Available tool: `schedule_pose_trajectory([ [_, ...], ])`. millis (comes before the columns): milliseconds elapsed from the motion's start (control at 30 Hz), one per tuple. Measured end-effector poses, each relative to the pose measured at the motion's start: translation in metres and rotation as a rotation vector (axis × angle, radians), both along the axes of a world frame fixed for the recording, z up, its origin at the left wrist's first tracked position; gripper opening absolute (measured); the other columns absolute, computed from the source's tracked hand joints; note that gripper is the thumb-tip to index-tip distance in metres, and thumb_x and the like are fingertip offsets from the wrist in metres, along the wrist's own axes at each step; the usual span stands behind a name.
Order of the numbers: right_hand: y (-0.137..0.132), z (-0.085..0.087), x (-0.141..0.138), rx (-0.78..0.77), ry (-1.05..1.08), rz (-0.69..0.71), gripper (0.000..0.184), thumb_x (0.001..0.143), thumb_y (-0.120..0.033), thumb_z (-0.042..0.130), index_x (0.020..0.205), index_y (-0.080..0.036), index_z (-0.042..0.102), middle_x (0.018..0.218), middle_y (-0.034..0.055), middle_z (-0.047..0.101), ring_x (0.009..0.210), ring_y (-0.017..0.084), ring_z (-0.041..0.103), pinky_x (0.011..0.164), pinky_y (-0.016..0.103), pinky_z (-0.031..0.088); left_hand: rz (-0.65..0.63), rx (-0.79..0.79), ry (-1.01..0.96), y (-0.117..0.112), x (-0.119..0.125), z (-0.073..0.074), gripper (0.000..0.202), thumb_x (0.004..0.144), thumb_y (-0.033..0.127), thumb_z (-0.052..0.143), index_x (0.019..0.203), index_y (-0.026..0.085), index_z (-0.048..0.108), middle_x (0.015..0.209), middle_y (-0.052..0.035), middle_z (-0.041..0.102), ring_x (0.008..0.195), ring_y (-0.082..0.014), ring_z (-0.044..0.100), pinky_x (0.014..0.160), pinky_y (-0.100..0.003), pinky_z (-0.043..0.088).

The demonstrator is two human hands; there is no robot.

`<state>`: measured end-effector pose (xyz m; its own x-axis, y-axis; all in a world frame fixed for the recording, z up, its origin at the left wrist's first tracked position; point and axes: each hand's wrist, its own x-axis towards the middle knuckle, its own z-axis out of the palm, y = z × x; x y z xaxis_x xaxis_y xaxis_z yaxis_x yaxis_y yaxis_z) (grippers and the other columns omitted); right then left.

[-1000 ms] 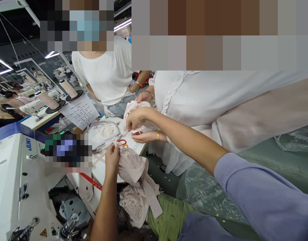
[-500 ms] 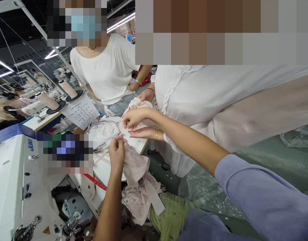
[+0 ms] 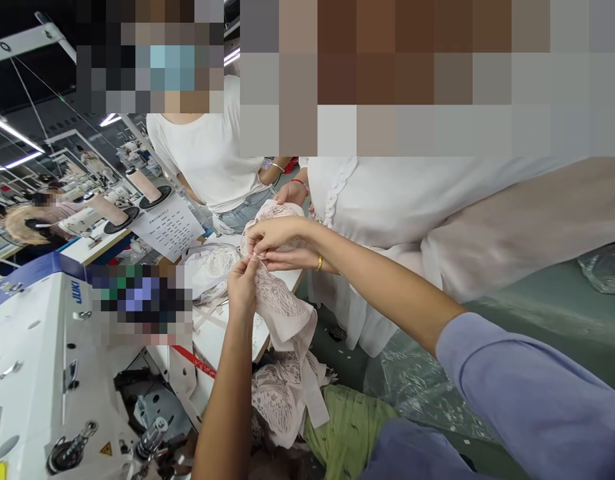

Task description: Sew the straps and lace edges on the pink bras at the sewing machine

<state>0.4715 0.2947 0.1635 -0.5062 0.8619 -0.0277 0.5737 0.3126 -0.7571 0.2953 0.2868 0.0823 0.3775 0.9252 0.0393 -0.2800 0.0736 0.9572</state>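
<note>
My left hand (image 3: pixel 242 285) is closed in a pinch on the upper edge of a pale pink lace bra (image 3: pixel 282 308), which hangs down over the table edge. Fingertips of my right hand (image 3: pixel 271 233) are pinched together and meet the left ones at that edge. What lies between the right fingers is too small to make out. Behind my right hand, a co-worker's hand (image 3: pixel 292 192) holds another lace bra piece (image 3: pixel 275 209). The co-worker's other hand (image 3: pixel 300 259), with a gold ring-like bracelet, reaches in just under my right wrist.
A white JUKI sewing machine (image 3: pixel 37 347) stands at the left. More lace pieces (image 3: pixel 212 263) lie on the white table (image 3: pixel 212 337); others (image 3: pixel 280 400) hang near green cloth (image 3: pixel 347 423). Thread cones (image 3: pixel 107 210) and a printed sheet (image 3: pixel 168 225) are behind. Two people in white stand opposite.
My left hand has moved up and right with the bra, bringing its fingertips against those of my right hand. The camera view has shifted slightly.
</note>
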Motion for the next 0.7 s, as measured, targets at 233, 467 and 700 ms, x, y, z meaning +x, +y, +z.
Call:
schedule_pose_trajectory([
  [233,-0.008,0.002,-0.002,0.159,-0.113,-0.052,0.022,0.076,-0.004,0.059,0.094,-0.011,0.071,0.084,0.0025,0.069,0.073,0.013,0.058,0.062,0.02,0.042,0.014,-0.012,-0.052,-0.004,0.002,-0.004,0.034,0.06,0.037,0.087,0.08,0.016,0.069,0.078,0.0003,0.071,0.072,-0.0117,0.064,0.073,-0.022,0.048],
  [467,-0.003,-0.01,-0.005,0.203,-0.166,-0.065,0.018,0.076,-0.008,0.06,0.09,-0.013,0.07,0.085,0.0022,0.07,0.071,0.015,0.056,0.063,0.022,0.04,0.02,-0.006,-0.031,-0.007,0.001,-0.002,0.033,0.061,0.038,0.086,0.073,0.015,0.066,0.074,0.0005,0.069,0.068,-0.0112,0.062,0.07,-0.022,0.048],
  [700,-0.052,0.001,-0.028,0.552,0.023,-0.555,0.029,0.087,-0.013,0.053,0.115,-0.013,0.063,0.107,0.0092,0.065,0.091,0.02,0.059,0.078,0.029,0.045,0.092,-0.004,0.063,-0.01,-0.01,-0.003,0.034,0.063,0.038,0.084,0.084,0.015,0.072,0.073,0.0,0.068,0.068,-0.0129,0.061,0.067,-0.023,0.047],
])
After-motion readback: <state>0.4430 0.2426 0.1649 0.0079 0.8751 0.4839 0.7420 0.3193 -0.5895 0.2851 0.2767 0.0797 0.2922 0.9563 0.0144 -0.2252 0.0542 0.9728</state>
